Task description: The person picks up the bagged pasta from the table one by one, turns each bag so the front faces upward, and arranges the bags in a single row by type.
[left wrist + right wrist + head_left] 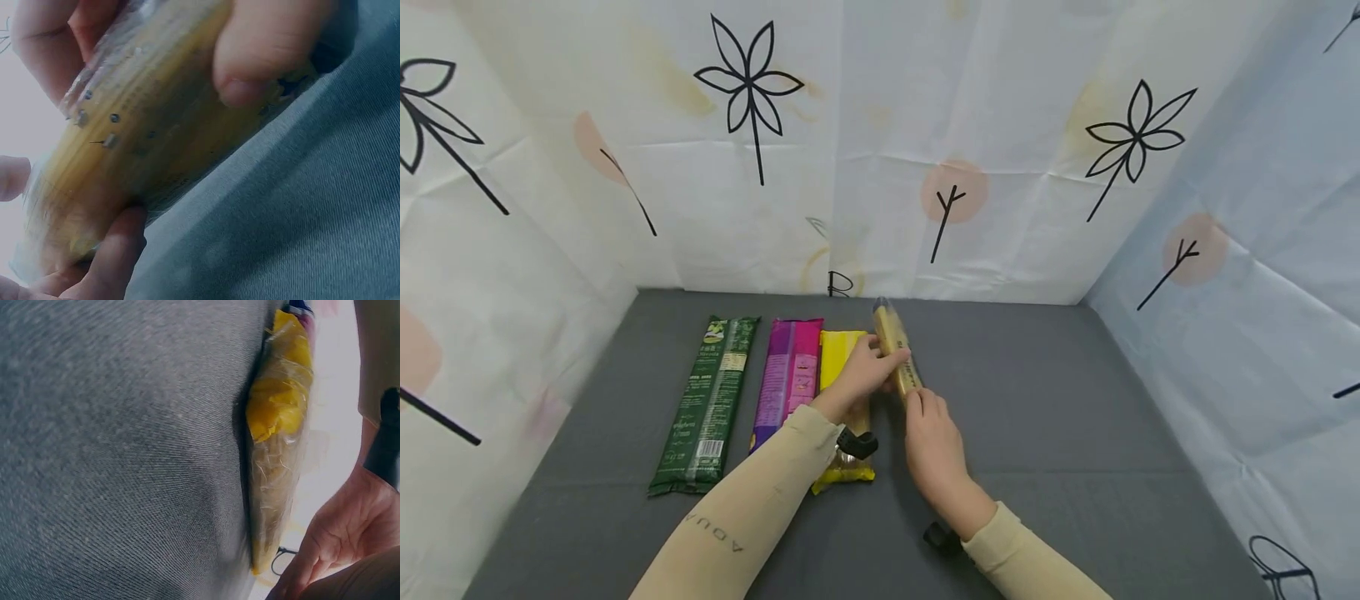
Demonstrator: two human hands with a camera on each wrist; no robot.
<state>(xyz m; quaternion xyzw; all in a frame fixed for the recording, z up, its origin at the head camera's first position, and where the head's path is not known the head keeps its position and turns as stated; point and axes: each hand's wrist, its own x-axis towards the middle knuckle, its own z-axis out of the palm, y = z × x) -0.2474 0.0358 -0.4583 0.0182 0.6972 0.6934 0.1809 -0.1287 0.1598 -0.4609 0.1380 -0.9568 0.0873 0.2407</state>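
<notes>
The left sleeve and right sleeve are placed nearest the camera, with both forearms extended over the grey counter. By the left hand, the clear packet is gripped, thumb on one face and fingers curled behind. By the right hand, the nearer end is held in bent fingers. The clear packet is slanted and appears to be raised, just right of the yellow packet.

For this step, judged to be two-handed positioning, pressure should be shared evenly and the length supported straight, since the pale yellow contents are probably brittle. The film should not be twisted. Clearance should be allowed over the yellow packet, partly covered by the left arm. Farther left, the purple-and-pink packet and green packet are laid lengthwise.
</notes>
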